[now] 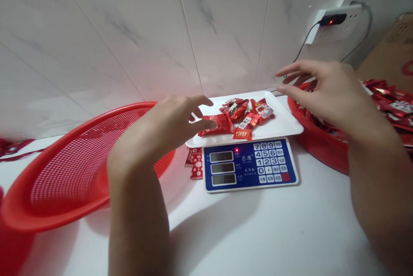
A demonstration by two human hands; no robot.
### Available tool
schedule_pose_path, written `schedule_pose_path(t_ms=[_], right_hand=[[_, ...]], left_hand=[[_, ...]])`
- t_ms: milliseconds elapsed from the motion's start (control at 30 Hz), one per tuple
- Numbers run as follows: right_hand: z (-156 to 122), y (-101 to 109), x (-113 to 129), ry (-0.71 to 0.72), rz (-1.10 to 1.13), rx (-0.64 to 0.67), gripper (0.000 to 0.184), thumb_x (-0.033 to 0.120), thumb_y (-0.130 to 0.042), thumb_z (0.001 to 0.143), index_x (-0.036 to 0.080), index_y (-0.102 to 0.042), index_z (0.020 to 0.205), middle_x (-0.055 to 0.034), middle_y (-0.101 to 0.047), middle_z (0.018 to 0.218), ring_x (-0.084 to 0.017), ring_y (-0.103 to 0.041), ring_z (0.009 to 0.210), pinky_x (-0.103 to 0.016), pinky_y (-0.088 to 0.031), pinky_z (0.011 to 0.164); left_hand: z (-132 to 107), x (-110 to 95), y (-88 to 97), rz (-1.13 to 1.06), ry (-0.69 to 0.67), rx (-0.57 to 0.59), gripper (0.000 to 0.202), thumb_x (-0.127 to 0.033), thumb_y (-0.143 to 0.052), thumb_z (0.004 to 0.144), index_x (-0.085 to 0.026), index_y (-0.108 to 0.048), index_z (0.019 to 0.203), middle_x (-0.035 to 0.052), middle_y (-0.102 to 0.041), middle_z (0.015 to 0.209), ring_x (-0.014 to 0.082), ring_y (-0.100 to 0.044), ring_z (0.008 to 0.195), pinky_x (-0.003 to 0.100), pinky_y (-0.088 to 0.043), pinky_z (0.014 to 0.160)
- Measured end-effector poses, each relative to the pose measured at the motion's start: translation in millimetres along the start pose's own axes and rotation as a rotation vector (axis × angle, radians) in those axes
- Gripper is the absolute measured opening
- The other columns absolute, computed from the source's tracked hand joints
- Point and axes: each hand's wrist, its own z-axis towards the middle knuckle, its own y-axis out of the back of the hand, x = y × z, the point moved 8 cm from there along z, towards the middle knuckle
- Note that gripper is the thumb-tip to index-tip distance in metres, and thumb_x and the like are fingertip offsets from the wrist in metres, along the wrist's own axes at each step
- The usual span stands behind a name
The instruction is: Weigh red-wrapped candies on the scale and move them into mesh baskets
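A digital scale (250,166) with a blue keypad panel stands on the white table, and a white tray (285,123) rests on top of it. Several red-wrapped candies (238,110) lie in the tray. My left hand (171,125) is over the tray's left edge, fingers apart, its thumb at a red candy packet (222,124); whether it presses on the packet I cannot tell. Above the rim of a red basin (322,151) full of wrapped candies (387,99), my right hand (325,86) hovers with loosely spread fingers and nothing visible in them.
A large red mesh basket (74,155) leans at the left. Red dotted packets (196,166) lie beside the scale's left side. A tiled wall (161,30) closes off the back, with a power strip (342,24) and cables at the right. Behind the basin is a cardboard box (389,52).
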Motion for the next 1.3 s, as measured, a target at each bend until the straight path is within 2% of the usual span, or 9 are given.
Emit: schedule_pose_path(t_ms=[200,533,700,900,1000,1167,1300], right_hand=[[-1.2,-8.2,0.7,0.079,0.036,0.037,0.019,0.031,-0.069,0.085,0.029,-0.074,0.104,-0.0057,-0.075,0.102,-0.028,-0.071,0.091,-0.047,-0.058,0.086],[0.8,-14.8,-3.9,0.053,0.029,0.079,0.021,0.028,-0.069,0.085,0.027,-0.074,0.105,-0.0085,-0.075,0.104,-0.028,-0.071,0.092,-0.047,-0.058,0.087],[0.5,-19.5,-5.5,0.056,0.040,0.091,0.021,0.026,-0.071,0.082,0.026,-0.073,0.104,-0.0074,-0.074,0.104,-0.029,-0.071,0.094,-0.049,-0.058,0.088],[-1.4,-22.8,-4.1,0.047,0.017,0.144,0.021,0.026,-0.069,0.087,0.027,-0.071,0.107,-0.0095,-0.073,0.110,-0.032,-0.070,0.102,-0.051,-0.056,0.093],[-0.4,-26.2,-10.9,0.016,-0.053,0.193,0.027,0.030,-0.068,0.087,0.028,-0.070,0.114,-0.0102,-0.071,0.116,-0.035,-0.068,0.108,-0.054,-0.055,0.096],[-2.1,-32.6,-23.0,-0.059,-0.216,0.330,0.052,0.052,-0.067,0.085,0.030,-0.066,0.132,-0.0114,-0.065,0.134,-0.043,-0.062,0.120,-0.065,-0.052,0.099],[-2.3,-32.6,-24.2,-0.102,-0.230,0.352,0.058,0.052,-0.068,0.083,0.029,-0.065,0.136,-0.0100,-0.063,0.138,-0.042,-0.061,0.123,-0.064,-0.050,0.103]], left_hand=[[-0.3,2.1,1.0,0.010,0.008,-0.001,0.045,-0.052,-0.057,0.095,-0.036,-0.064,0.136,0.0051,-0.077,0.108,0.0263,-0.072,0.090,0.033,-0.053,0.068],[2.1,0.9,1.2,0.031,0.014,0.007,0.045,-0.052,-0.056,0.093,-0.037,-0.065,0.135,0.0044,-0.077,0.107,0.0252,-0.071,0.088,0.030,-0.048,0.065],[1.4,-4.0,0.9,0.020,0.020,0.034,0.044,-0.050,-0.059,0.094,-0.036,-0.065,0.135,0.0037,-0.077,0.108,0.0248,-0.072,0.088,0.031,-0.049,0.070],[3.4,-7.7,-2.4,-0.001,0.027,0.064,0.046,-0.045,-0.061,0.094,-0.033,-0.063,0.139,0.0047,-0.076,0.111,0.0251,-0.071,0.091,0.032,-0.052,0.078],[5.1,-3.8,-4.0,0.003,0.036,0.059,0.048,-0.046,-0.061,0.093,-0.033,-0.062,0.139,0.0046,-0.075,0.113,0.0257,-0.071,0.093,0.032,-0.052,0.077],[3.0,3.7,-1.6,0.014,0.040,0.018,0.047,-0.051,-0.061,0.092,-0.035,-0.065,0.135,0.0033,-0.075,0.109,0.0251,-0.071,0.088,0.033,-0.051,0.073],[1.4,3.5,2.4,0.020,0.008,-0.018,0.042,-0.050,-0.061,0.092,-0.037,-0.067,0.132,0.0035,-0.076,0.106,0.0260,-0.071,0.088,0.034,-0.052,0.070]])
